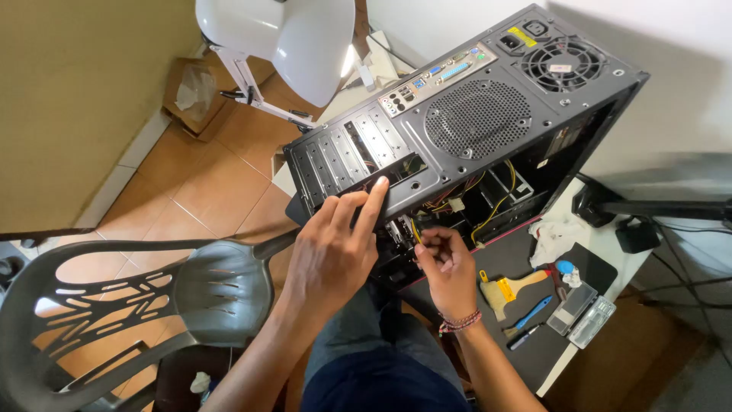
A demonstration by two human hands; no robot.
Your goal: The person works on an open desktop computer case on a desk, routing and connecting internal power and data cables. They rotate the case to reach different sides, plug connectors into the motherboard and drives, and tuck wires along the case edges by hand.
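A black desktop computer case [473, 122] stands on a white table, its open side facing me, with yellow and red cables [488, 210] inside. My left hand [335, 244] lies flat against the rear panel by the expansion slots, its index finger on the slot edge. My right hand [446, 263] is at the lower opening of the case, fingers pinched on a small yellow-handled tool or part [414, 230]; what it is I cannot tell. A beaded bracelet sits on my right wrist.
On a dark mat [534, 343] to the right lie a wooden-handled brush [507, 290], a blue screwdriver [534, 311], a clear small box [591, 320] and a white rag [557, 233]. A grey plastic chair [145, 297] stands at left, a white chair [282, 38] behind.
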